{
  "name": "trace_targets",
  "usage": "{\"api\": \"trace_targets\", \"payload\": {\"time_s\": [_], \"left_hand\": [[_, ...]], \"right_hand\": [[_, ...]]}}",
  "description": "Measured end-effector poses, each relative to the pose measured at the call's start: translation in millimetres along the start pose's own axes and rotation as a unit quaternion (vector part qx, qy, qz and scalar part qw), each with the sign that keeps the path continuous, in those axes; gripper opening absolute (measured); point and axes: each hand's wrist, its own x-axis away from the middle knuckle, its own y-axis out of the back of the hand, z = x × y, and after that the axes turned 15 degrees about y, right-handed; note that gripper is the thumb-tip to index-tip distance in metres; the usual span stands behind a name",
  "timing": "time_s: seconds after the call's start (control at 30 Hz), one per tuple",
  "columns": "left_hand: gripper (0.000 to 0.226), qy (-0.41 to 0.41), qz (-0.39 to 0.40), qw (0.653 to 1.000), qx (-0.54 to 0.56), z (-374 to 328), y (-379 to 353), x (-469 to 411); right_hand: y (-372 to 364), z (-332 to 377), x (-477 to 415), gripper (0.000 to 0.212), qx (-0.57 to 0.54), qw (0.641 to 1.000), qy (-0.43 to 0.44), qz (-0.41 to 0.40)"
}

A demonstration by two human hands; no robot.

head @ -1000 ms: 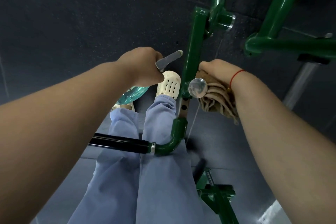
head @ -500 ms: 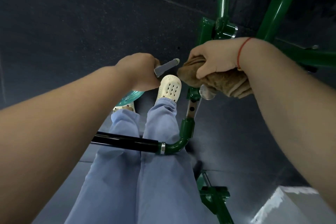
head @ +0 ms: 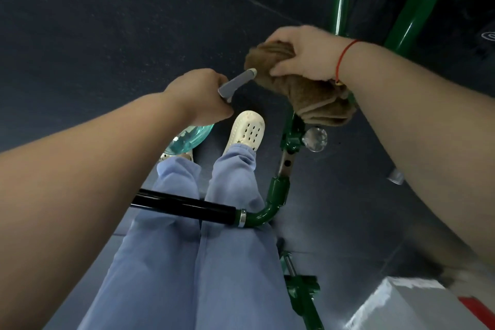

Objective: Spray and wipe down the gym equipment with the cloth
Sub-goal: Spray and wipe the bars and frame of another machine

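**Cloth on Green Frame, Spray Bottle Beside It**

Right of centre, the right hand [head: 308,57] gripped the brown cloth [head: 318,104], with fingers and thumb curled round it. The cloth was bunched over the green frame [head: 278,193] just above a clear knob [head: 315,139]. To its left, the left hand [head: 199,98] clenched the teal spray bottle [head: 194,136], whose grey nozzle [head: 237,82] almost touched the cloth. A black handle [head: 184,205] crossed the lower frame.
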Motion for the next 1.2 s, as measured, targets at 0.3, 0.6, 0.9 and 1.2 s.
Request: {"api": "trace_targets", "payload": {"time_s": [0.3,0.6,0.9,1.2], "left_hand": [[0.025,0.013,-0.006,1.0,-0.027,18.1,4.3,1.1],[0.026,0.005,-0.014,0.999,-0.034,14.4,3.4,1.7],[0.016,-0.021,-0.028,0.999,-0.041,-25.1,-1.7,-0.1],[0.015,-0.031,-0.053,0.998,-0.016,-94.1,5.9,-4.7]], "right_hand": [[-32.4,16.9,-29.6,0.05,0.434,0.879,-0.074,0.182],[-69.4,44.8,-6.5,0.033,0.369,0.885,0.032,0.284],[-32.2,-10.2,24.1,0.047,0.314,0.949,-0.017,0.01],[5.5,-36.8,75.7,0.04,-0.126,0.979,-0.057,-0.15]]}}
